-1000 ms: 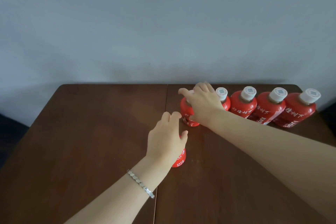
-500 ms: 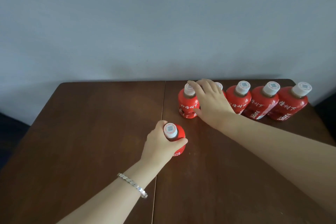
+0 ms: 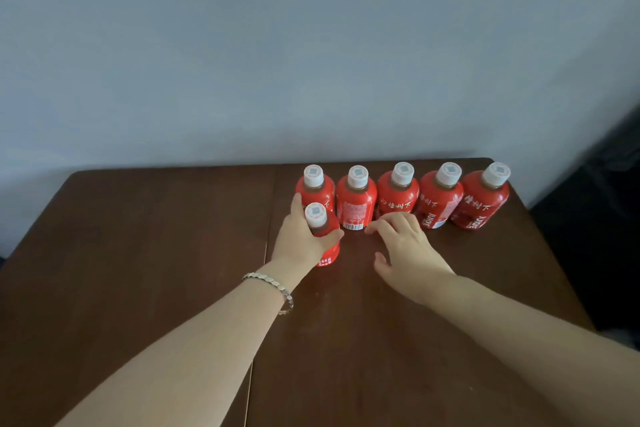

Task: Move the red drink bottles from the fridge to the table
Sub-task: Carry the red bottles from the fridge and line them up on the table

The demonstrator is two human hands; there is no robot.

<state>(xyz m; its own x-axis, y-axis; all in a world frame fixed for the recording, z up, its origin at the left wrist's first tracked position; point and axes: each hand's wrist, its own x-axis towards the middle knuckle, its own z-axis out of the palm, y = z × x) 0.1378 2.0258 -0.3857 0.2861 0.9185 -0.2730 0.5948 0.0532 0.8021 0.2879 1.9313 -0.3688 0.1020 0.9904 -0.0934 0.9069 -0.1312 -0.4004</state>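
Note:
Several red drink bottles with white caps stand in a row (image 3: 398,198) along the far edge of the brown table (image 3: 138,253), right of its middle seam. My left hand (image 3: 299,239) grips one more red bottle (image 3: 320,229) just in front of the row's leftmost bottle (image 3: 314,185). My right hand (image 3: 401,246) hovers over the table in front of the row with loosely spread fingers, holding nothing.
A plain grey-blue wall (image 3: 311,45) rises right behind the table. A seam (image 3: 268,236) splits the tabletop down the middle. Something dark (image 3: 606,218) stands past the table's right edge.
My right hand has let go of the row's bottles and drawn back toward me. My left hand has carried its bottle farther back, close to the row's left end.

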